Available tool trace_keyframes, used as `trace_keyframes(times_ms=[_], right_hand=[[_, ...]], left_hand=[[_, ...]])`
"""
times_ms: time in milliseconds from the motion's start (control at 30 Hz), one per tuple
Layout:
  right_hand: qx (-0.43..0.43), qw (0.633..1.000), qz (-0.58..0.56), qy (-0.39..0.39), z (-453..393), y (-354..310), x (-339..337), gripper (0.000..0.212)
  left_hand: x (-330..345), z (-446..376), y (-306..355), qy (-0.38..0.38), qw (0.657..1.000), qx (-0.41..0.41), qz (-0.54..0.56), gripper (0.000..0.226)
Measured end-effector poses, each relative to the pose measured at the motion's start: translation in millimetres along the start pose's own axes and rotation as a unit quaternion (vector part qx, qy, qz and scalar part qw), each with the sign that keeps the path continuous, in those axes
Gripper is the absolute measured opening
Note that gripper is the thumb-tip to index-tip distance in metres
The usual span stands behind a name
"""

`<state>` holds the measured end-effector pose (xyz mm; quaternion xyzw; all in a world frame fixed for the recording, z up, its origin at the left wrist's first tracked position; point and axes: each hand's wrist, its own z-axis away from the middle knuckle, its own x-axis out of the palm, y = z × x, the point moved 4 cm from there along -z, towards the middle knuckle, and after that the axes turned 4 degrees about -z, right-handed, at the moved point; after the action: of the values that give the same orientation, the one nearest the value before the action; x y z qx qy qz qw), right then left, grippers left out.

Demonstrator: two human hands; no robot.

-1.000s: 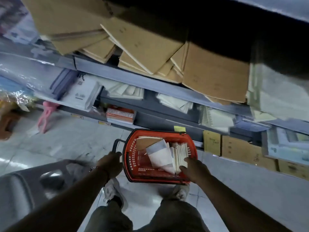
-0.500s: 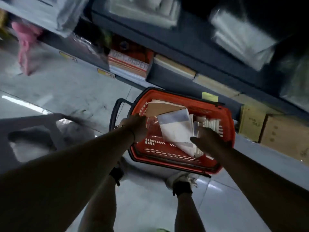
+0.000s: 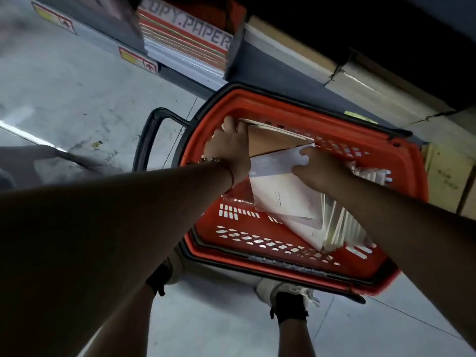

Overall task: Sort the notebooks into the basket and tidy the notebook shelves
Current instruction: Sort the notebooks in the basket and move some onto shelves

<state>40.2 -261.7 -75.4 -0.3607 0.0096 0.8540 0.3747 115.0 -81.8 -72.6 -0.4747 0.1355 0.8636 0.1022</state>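
A black handle (image 3: 152, 140) is seen projecting from the left end of the red basket (image 3: 283, 264), which stands on the floor against the shelf base. Inside the basket's left end, the left hand (image 3: 229, 148) is laid on the edge of a brown notebook (image 3: 273, 140), fingers curled over its far corner. Right of it, a white notebook (image 3: 278, 184) is pinched at its upper corner by the right hand (image 3: 319, 168), thumb on top. Further white notebooks (image 3: 342, 228) are stood on edge toward the basket's right end. Behind the basket, copy paper reams (image 3: 185, 45) are stacked.
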Motion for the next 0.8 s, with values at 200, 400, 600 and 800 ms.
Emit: trace_keyframes(times_ms=[200, 400, 600, 800], right_hand=[[0.035, 0.993, -0.096, 0.062, -12.6, 2.4, -6.1, 0.04], [0.06, 0.984, -0.161, 0.051, 2.5, 15.7, -3.1, 0.066], [0.057, 0.924, -0.377, 0.038, 36.3, 5.7, -21.9, 0.028], [0.015, 0.864, -0.504, -0.009, 97.4, -18.4, -58.8, 0.016]], left_hand=[[29.0, 2.2, -6.0, -0.018, 0.998, 0.045, -0.04, 0.021], [6.7, 22.2, -9.1, 0.033, 0.997, 0.075, -0.008, 0.025], [-57.9, 62.4, -12.0, 0.052, 0.943, 0.156, 0.289, 0.027], [-122.5, 96.6, -20.9, 0.011, 0.884, 0.131, 0.448, 0.014]])
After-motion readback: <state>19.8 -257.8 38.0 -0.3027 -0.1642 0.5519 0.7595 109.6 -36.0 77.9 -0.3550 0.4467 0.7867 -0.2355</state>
